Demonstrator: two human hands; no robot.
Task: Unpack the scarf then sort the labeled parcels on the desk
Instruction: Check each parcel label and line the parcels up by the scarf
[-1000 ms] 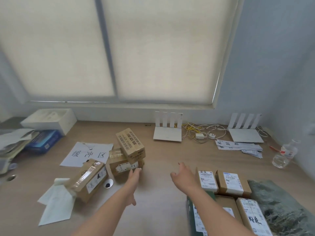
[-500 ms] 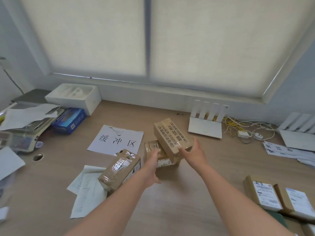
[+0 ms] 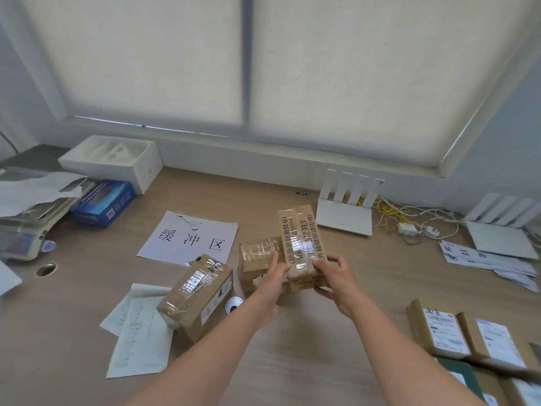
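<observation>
Bare desk (image 3: 366, 288) lies open right of the taped parcels (image 3: 298, 244). To the left, a tilted carton (image 3: 199, 294) and loose papers (image 3: 137, 332) crowd the way; behind, a router (image 3: 345, 212) and cables (image 3: 409, 221) block the wall.

A long taped brown parcel (image 3: 301, 247) printed with red characters is held tilted over a squat taped parcel (image 3: 257, 259). Another taped parcel (image 3: 197, 297) lies left; labeled parcels (image 3: 465, 332) lie right.
</observation>
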